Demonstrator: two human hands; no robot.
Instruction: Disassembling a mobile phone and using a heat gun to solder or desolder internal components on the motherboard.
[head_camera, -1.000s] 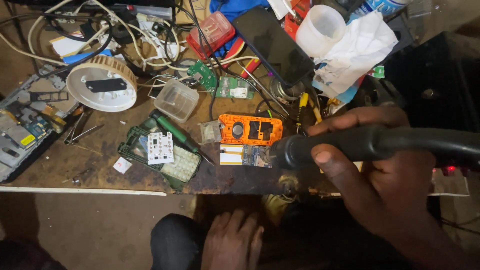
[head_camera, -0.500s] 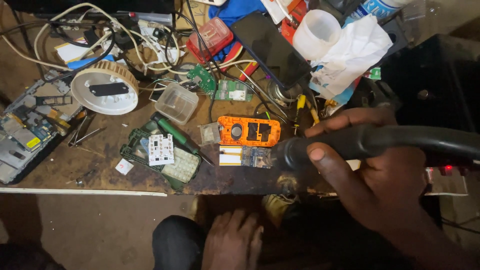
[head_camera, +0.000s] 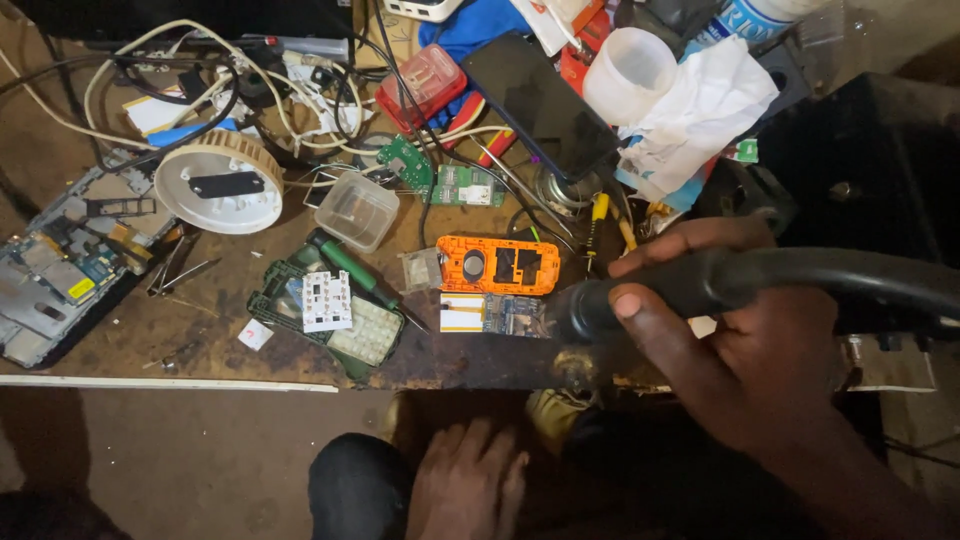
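Right hand (head_camera: 770, 350) has its grip wrapped around a black handheld tool (head_camera: 740, 280) at the desk's (head_camera: 130, 330) front edge, long axis lying sideways, nozzle pointing left at a small circuit board (head_camera: 495, 313). Left hand (head_camera: 468, 485) rests flat on a knee, released. Clear plastic box (head_camera: 357, 210) looks empty.

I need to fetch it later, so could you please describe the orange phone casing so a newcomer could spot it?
Start at the cluttered brown wooden workbench and find the right hand gripping a black hose-like tool. Just left of its nozzle lies the flat orange plastic phone casing, the only bright orange rectangle there, with dark cut-outs.
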